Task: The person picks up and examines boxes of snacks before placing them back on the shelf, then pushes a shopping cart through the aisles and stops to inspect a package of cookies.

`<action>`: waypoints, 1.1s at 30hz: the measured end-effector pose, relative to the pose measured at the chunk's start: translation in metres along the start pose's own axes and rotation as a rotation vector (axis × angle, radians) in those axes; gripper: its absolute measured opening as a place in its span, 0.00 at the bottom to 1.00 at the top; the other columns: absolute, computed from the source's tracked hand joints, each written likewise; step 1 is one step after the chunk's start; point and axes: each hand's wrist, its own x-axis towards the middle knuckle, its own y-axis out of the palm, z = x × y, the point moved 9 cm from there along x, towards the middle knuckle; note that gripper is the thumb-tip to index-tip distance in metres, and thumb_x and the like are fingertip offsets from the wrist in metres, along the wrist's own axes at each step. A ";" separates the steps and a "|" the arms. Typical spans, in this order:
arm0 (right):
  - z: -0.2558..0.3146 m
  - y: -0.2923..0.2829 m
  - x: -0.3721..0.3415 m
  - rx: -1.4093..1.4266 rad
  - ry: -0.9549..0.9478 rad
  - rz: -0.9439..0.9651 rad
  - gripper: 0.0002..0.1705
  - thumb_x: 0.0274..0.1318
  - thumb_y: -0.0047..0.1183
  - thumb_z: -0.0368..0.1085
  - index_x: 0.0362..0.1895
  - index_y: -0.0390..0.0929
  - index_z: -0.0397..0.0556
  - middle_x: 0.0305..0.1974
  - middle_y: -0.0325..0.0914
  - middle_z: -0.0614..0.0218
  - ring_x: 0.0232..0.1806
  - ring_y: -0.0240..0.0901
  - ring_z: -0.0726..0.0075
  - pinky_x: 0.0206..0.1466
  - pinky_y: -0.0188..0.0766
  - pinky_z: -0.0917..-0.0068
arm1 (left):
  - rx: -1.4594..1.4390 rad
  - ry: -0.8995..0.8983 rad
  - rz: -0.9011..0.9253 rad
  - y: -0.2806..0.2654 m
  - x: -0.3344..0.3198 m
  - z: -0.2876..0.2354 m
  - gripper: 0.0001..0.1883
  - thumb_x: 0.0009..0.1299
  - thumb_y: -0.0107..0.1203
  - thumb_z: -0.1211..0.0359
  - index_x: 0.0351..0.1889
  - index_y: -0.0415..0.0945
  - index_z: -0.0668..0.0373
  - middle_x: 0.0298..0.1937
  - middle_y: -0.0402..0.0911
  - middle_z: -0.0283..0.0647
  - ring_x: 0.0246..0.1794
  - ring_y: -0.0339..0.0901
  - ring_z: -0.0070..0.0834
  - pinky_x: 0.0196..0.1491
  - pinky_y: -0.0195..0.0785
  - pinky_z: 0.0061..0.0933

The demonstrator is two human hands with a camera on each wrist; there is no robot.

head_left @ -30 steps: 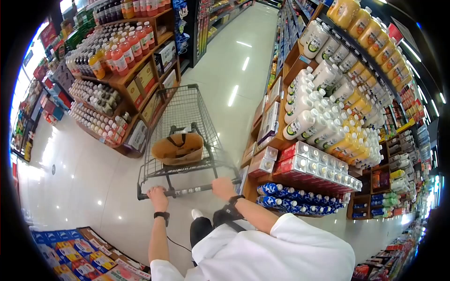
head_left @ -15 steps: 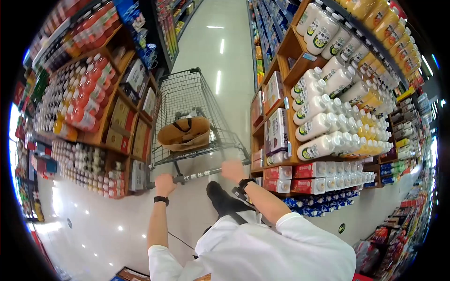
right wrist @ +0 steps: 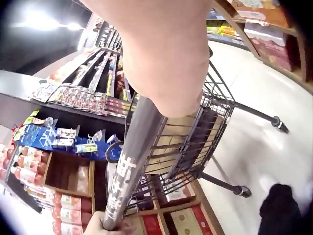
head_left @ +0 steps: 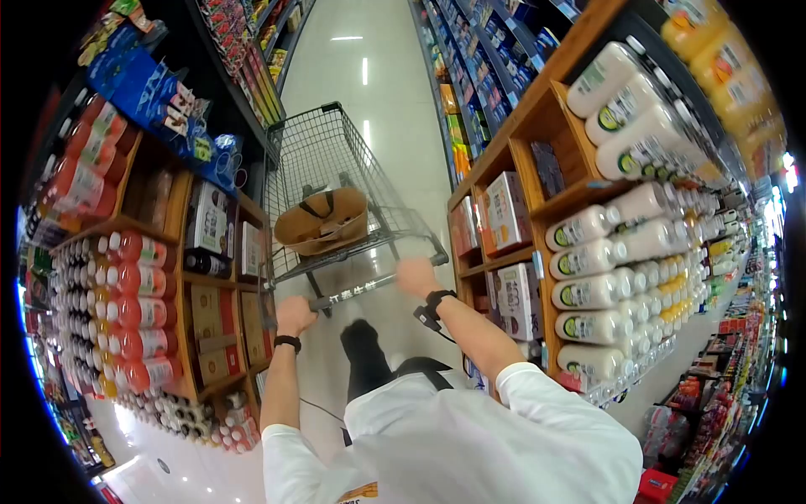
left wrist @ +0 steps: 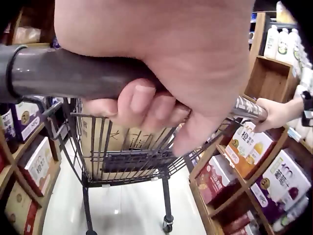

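Both hands hold the dark handle bar [head_left: 357, 291] of a wire shopping cart [head_left: 306, 143]. My left hand [head_left: 295, 317] grips its left end; in the left wrist view the curled fingers [left wrist: 139, 100] show below the bar. Toward the other end, my right hand [head_left: 416, 278] grips the same bar, its fingers mostly hidden in the right wrist view behind the back of the hand [right wrist: 166, 63]. White characters mark the bar between the hands. Inside the cart stands a brown paper bag [head_left: 294, 231] with dark handles, its top open.
Wooden shelves flank the cart closely. On the left are pink drink bottles [head_left: 141, 311] and cartons [head_left: 210, 220]; on the right, white bottles [head_left: 588, 323] and boxed drinks [head_left: 504, 210]. Blue hanging packets [head_left: 138, 84] jut out at the left. Pale aisle floor [head_left: 357, 50] stretches ahead.
The cart has rolled forward between the two wooden shelves, which now stand alongside it and the arms. Both hands have kept their hold on the handle bar, and the paper bag rides along.
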 end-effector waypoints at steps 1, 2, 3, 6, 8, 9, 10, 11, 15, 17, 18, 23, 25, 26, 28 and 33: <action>-0.007 -0.003 0.027 0.003 0.018 0.014 0.07 0.43 0.59 0.38 0.25 0.86 0.52 0.26 0.84 0.57 0.31 0.84 0.51 0.34 0.78 0.57 | -0.006 -0.017 0.011 -0.007 0.026 0.007 0.14 0.54 0.63 0.59 0.30 0.87 0.59 0.31 0.85 0.53 0.35 0.83 0.51 0.43 0.78 0.46; -0.014 -0.006 0.051 0.005 0.039 0.028 0.07 0.42 0.59 0.37 0.26 0.87 0.51 0.27 0.84 0.57 0.32 0.84 0.50 0.35 0.80 0.58 | -0.012 -0.031 0.022 -0.015 0.053 0.015 0.14 0.53 0.63 0.59 0.30 0.87 0.59 0.33 0.85 0.53 0.37 0.83 0.51 0.45 0.77 0.46; -0.020 -0.008 0.076 0.011 0.038 0.013 0.07 0.42 0.59 0.37 0.26 0.87 0.51 0.27 0.84 0.57 0.32 0.84 0.50 0.35 0.80 0.57 | -0.021 -0.047 0.031 -0.029 0.080 0.019 0.14 0.53 0.63 0.60 0.31 0.87 0.59 0.34 0.85 0.53 0.39 0.83 0.51 0.47 0.77 0.47; -0.040 -0.029 0.154 0.006 0.051 0.011 0.07 0.42 0.59 0.37 0.26 0.87 0.51 0.27 0.84 0.56 0.31 0.84 0.49 0.36 0.80 0.55 | -0.070 0.057 0.023 -0.086 0.147 0.021 0.16 0.53 0.64 0.59 0.35 0.88 0.57 0.35 0.86 0.50 0.38 0.84 0.50 0.47 0.78 0.45; -0.049 -0.046 0.196 -0.009 0.095 0.055 0.07 0.41 0.59 0.37 0.26 0.86 0.51 0.28 0.84 0.56 0.31 0.83 0.48 0.36 0.80 0.54 | -0.092 0.135 0.019 -0.118 0.195 0.023 0.16 0.54 0.64 0.58 0.37 0.88 0.56 0.35 0.87 0.49 0.38 0.84 0.49 0.47 0.78 0.44; -0.060 -0.050 0.217 0.008 0.108 -0.007 0.07 0.42 0.59 0.37 0.25 0.86 0.51 0.28 0.84 0.56 0.31 0.83 0.47 0.37 0.80 0.53 | -0.086 0.173 0.026 -0.133 0.220 0.021 0.16 0.54 0.65 0.58 0.38 0.88 0.55 0.36 0.87 0.48 0.38 0.84 0.48 0.47 0.78 0.43; -0.070 -0.050 0.239 -0.005 0.115 -0.001 0.06 0.42 0.59 0.37 0.25 0.86 0.51 0.27 0.84 0.56 0.31 0.83 0.47 0.37 0.79 0.53 | -0.082 0.206 0.033 -0.144 0.244 0.019 0.17 0.54 0.65 0.58 0.39 0.88 0.54 0.36 0.87 0.48 0.38 0.84 0.47 0.47 0.78 0.43; -0.079 -0.054 0.262 -0.016 0.121 0.006 0.06 0.42 0.59 0.37 0.24 0.86 0.51 0.27 0.84 0.56 0.32 0.83 0.48 0.36 0.79 0.54 | -0.052 0.184 0.048 -0.150 0.271 0.021 0.16 0.54 0.65 0.58 0.38 0.88 0.54 0.36 0.87 0.48 0.39 0.85 0.47 0.47 0.78 0.43; -0.108 -0.086 0.338 -0.009 0.152 0.088 0.08 0.41 0.60 0.40 0.26 0.87 0.51 0.28 0.84 0.57 0.32 0.84 0.50 0.36 0.79 0.55 | 0.068 0.102 0.044 -0.155 0.378 0.035 0.12 0.56 0.65 0.60 0.35 0.88 0.53 0.35 0.87 0.48 0.39 0.85 0.45 0.45 0.79 0.42; -0.133 -0.091 0.381 -0.041 0.173 0.167 0.09 0.44 0.58 0.43 0.26 0.87 0.55 0.28 0.84 0.57 0.34 0.84 0.48 0.39 0.79 0.53 | 0.084 0.084 0.015 -0.168 0.427 0.035 0.10 0.56 0.65 0.62 0.34 0.88 0.53 0.34 0.87 0.48 0.38 0.86 0.45 0.45 0.79 0.42; -0.144 -0.098 0.399 -0.025 0.171 0.147 0.09 0.43 0.57 0.43 0.26 0.87 0.55 0.28 0.84 0.57 0.34 0.84 0.48 0.39 0.79 0.53 | 0.080 0.080 0.003 -0.176 0.450 0.032 0.10 0.56 0.64 0.62 0.33 0.88 0.54 0.33 0.87 0.48 0.38 0.86 0.46 0.44 0.79 0.42; -0.214 -0.124 0.520 -0.008 0.200 0.106 0.10 0.44 0.57 0.41 0.27 0.88 0.54 0.28 0.85 0.55 0.35 0.84 0.49 0.40 0.79 0.54 | 0.076 0.095 -0.103 -0.248 0.573 0.007 0.08 0.54 0.64 0.63 0.30 0.87 0.53 0.30 0.86 0.46 0.34 0.85 0.44 0.40 0.79 0.42; -0.247 -0.129 0.570 -0.007 0.224 0.016 0.10 0.45 0.57 0.41 0.28 0.88 0.53 0.29 0.85 0.55 0.36 0.85 0.49 0.42 0.80 0.55 | 0.082 0.100 -0.095 -0.264 0.629 0.004 0.09 0.52 0.66 0.62 0.29 0.87 0.54 0.29 0.86 0.46 0.33 0.85 0.44 0.39 0.79 0.42; -0.257 -0.145 0.594 0.009 0.223 0.041 0.10 0.45 0.57 0.41 0.29 0.89 0.53 0.30 0.85 0.56 0.37 0.85 0.49 0.43 0.80 0.56 | 0.073 0.066 -0.078 -0.269 0.659 0.005 0.11 0.50 0.67 0.60 0.27 0.87 0.54 0.28 0.86 0.45 0.33 0.85 0.44 0.39 0.79 0.42; -0.278 -0.161 0.641 0.005 0.234 0.063 0.10 0.45 0.58 0.41 0.29 0.89 0.54 0.31 0.86 0.56 0.37 0.85 0.49 0.42 0.80 0.56 | 0.080 0.056 -0.064 -0.293 0.706 0.000 0.12 0.50 0.68 0.59 0.27 0.87 0.54 0.29 0.86 0.46 0.33 0.85 0.43 0.39 0.80 0.42; -0.334 -0.178 0.752 -0.061 0.285 0.060 0.10 0.46 0.61 0.40 0.34 0.89 0.58 0.34 0.86 0.60 0.42 0.85 0.53 0.50 0.75 0.56 | 0.102 0.062 -0.122 -0.337 0.821 -0.007 0.12 0.48 0.68 0.60 0.28 0.88 0.53 0.30 0.87 0.45 0.33 0.86 0.44 0.39 0.80 0.40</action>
